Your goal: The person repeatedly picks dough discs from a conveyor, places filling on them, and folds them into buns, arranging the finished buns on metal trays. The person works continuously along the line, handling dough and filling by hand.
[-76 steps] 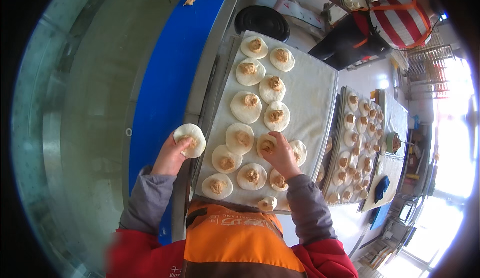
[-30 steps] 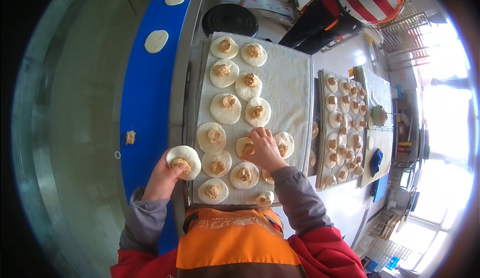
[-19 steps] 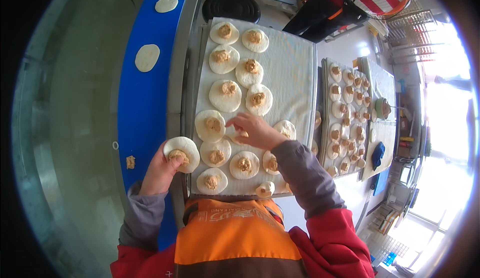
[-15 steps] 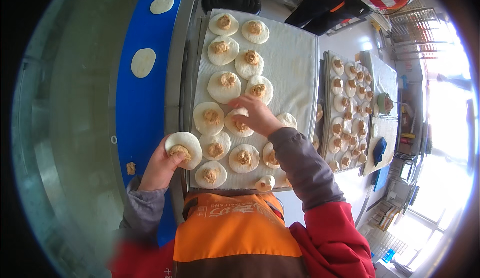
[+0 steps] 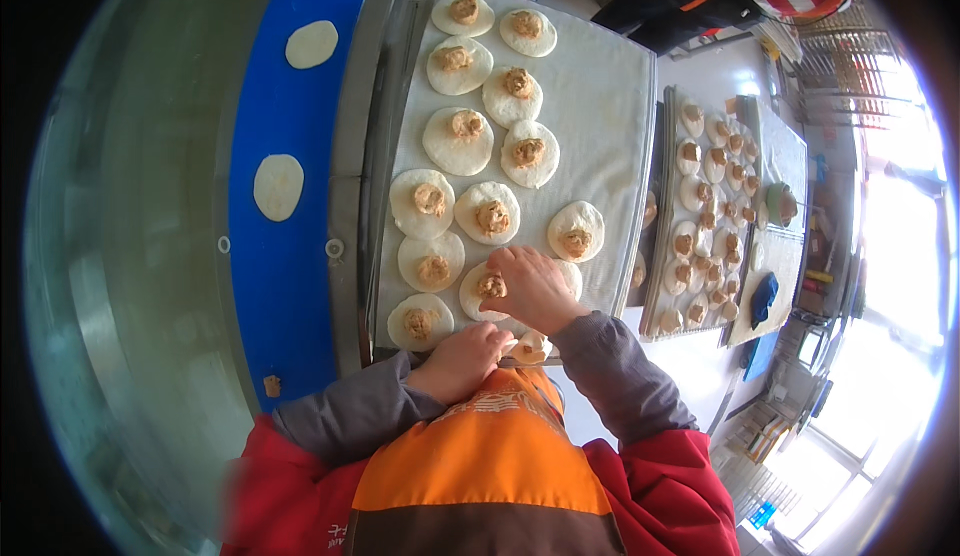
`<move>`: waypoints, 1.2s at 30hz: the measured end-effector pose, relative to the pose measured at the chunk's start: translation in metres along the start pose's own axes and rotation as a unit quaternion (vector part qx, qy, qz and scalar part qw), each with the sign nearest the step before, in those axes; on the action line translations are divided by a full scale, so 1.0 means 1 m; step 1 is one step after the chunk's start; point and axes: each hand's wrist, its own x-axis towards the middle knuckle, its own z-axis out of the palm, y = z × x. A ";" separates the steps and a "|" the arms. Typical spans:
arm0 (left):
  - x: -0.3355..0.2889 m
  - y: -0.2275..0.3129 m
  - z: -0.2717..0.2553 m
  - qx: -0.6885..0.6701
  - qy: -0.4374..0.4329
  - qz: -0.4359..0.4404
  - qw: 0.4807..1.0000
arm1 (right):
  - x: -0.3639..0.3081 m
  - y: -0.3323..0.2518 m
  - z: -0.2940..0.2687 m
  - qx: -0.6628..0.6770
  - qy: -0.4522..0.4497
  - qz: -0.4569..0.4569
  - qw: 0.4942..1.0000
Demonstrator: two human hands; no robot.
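Dough rounds topped with filling lie on the cloth-lined tray in the head view, and the left hand, just now holding one beside the tray, has come across to its near edge, next to a small dough piece; both hands now seem busy at one corner. Pale dough shows at the left fingertips, but the palm is hidden, so its grip cannot be told. The right hand has thumb and fingers parted over a filled round's side, grasping nothing visibly. Flat rounds have slid closer on the blue belt. Lettering on the orange apron and red jacket is too creased or small to read
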 end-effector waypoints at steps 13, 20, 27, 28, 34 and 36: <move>-0.069 -0.027 -0.114 0.035 0.369 -0.130 0.920 | 0.015 -0.028 -0.034 0.020 -0.010 -0.012 1.000; -0.192 -0.146 -0.115 0.163 0.475 -0.437 0.747 | 0.189 -0.132 -0.020 0.090 -0.024 -0.305 0.948; -0.266 -0.162 -0.068 0.218 0.471 -0.303 0.799 | 0.261 -0.211 0.109 -0.182 0.024 -0.139 0.973; -0.274 -0.157 -0.056 0.134 0.463 -0.362 0.798 | 0.258 -0.211 0.113 -0.151 -0.039 -0.102 0.983; -0.325 -0.113 -0.044 -0.349 0.597 -0.280 0.666 | 0.198 -0.207 0.115 0.080 -0.232 -0.323 0.914; -0.306 -0.099 -0.077 -0.436 0.587 -0.216 0.648 | 0.166 -0.205 0.110 0.339 -0.250 -0.339 0.842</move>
